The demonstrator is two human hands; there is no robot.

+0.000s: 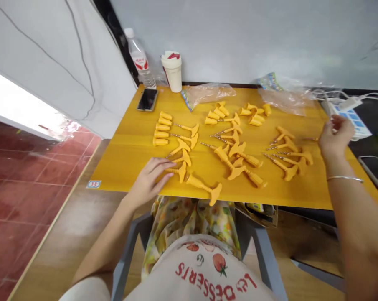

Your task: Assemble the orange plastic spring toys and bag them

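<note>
Poising the left hand (154, 175), fingers and thumb loosely parted, at the end of a yellow corkscrew (181, 172) near the front of the counter (120, 171); holding the right hand (336, 136) half curled by the power strip (360, 130), beside a blurred corkscrew tip (310, 139), unable to tell whether gripped

1. Open table (126, 146) ran left of the caps (161, 134).
2. A narrow gap parted left corkscrews (185, 158) from middle corkscrews (238, 148); a front corkscrew (203, 186) blocked its near end.
3. Bottle (140, 60), cup (173, 73) and bags (207, 95) obstructed the back.
</note>
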